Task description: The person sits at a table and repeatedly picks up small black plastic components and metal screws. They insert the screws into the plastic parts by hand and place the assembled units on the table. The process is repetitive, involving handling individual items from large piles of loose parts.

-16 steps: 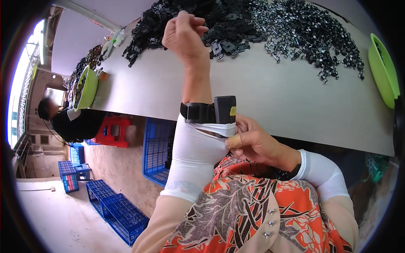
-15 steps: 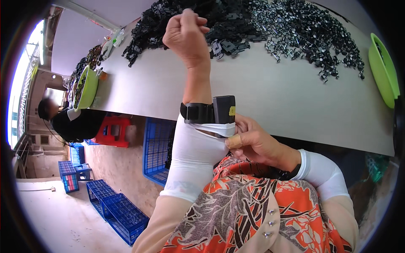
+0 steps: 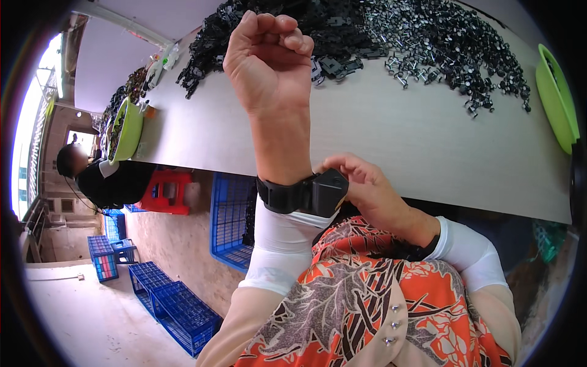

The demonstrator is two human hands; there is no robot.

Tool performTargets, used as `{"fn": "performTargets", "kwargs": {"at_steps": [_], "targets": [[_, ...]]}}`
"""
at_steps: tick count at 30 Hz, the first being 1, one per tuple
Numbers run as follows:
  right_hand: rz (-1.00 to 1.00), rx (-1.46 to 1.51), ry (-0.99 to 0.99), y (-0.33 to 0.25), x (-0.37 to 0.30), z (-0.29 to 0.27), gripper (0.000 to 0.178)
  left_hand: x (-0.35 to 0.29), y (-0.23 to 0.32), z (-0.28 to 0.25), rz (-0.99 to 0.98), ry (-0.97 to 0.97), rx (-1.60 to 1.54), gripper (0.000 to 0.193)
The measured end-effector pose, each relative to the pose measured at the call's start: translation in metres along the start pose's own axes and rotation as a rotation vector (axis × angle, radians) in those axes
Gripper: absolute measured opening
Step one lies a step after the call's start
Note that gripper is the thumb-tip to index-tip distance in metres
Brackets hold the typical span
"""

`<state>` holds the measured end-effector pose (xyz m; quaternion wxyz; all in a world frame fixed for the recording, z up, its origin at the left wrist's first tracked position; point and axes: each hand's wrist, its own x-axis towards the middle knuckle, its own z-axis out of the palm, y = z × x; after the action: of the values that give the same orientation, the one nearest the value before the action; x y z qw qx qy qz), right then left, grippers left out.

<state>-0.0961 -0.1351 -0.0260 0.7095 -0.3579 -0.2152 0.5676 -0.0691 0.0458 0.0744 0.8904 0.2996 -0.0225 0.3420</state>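
Note:
My left hand point(image 3: 269, 67) is raised over the table, palm up, its fingers loosely bent and nothing in it. A black strap with a boxy black device point(image 3: 329, 192) sits round my left wrist, just above the edge of a white arm sleeve point(image 3: 281, 244). My right hand point(image 3: 373, 189) is at the device's right side, its upper fingers bent towards it. The device hides some of the right fingertips, so I cannot tell whether they grip it. Beyond my left hand lies a heap of black plastic parts point(image 3: 211, 52).
Metal pins with dark round heads point(image 3: 452, 55) are piled at the back right of the table point(image 3: 428, 147). Green basins point(image 3: 556, 98) stand at both ends. Blue crates point(image 3: 229, 226) rest on the floor at left, near a red stool point(image 3: 166, 191) and another person point(image 3: 110, 180).
My left forearm has turned, bringing the palm and the device's face into view, and its fingers have loosened. My right hand has left the sleeve edge it was pinching.

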Motion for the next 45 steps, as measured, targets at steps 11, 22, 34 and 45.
{"fn": "performTargets", "kwargs": {"at_steps": [11,22,34,45], "targets": [[0.024,0.113,-0.100,0.000,0.005,-0.009,0.038,0.009,-0.031,-0.003,0.373,0.140,0.583,0.020],[-0.803,-1.743,0.448,-0.131,0.003,-0.124,0.026,0.023,-0.039,-0.054,-0.086,-0.156,1.659,0.012],[-0.647,-1.891,0.600,-0.142,0.013,-0.154,0.018,0.055,-0.072,-0.042,-0.100,-0.497,2.190,0.024],[-0.521,-1.825,0.609,-0.124,0.034,-0.146,0.022,0.055,-0.081,-0.045,-0.191,-0.236,1.436,0.007]]}}
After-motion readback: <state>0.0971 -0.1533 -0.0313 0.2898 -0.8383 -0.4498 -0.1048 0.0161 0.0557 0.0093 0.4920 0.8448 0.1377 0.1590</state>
